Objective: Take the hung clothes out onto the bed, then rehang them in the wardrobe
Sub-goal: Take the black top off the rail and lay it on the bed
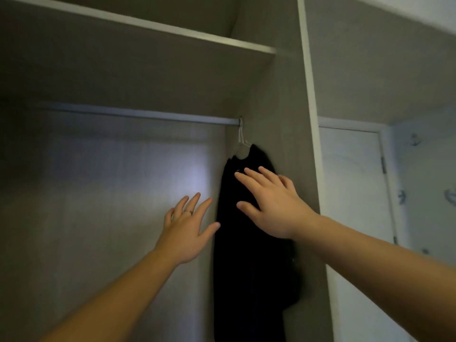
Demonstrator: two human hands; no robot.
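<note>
A black garment (249, 267) hangs on a pale hanger (243, 146) at the far right end of the wardrobe's metal rail (138, 113), close against the side wall. My right hand (271, 206) is in front of the garment's upper part, fingers straight and spread; contact cannot be told. My left hand (185, 228), wearing a ring, is raised just left of the garment with fingers spread, holding nothing. The rest of the rail is bare. The bed is out of view.
A shelf (148, 23) runs across above the rail. The wardrobe's side panel (311, 119) stands right of the garment. Beyond it are a white door (355, 193) and a patterned wall (427, 183).
</note>
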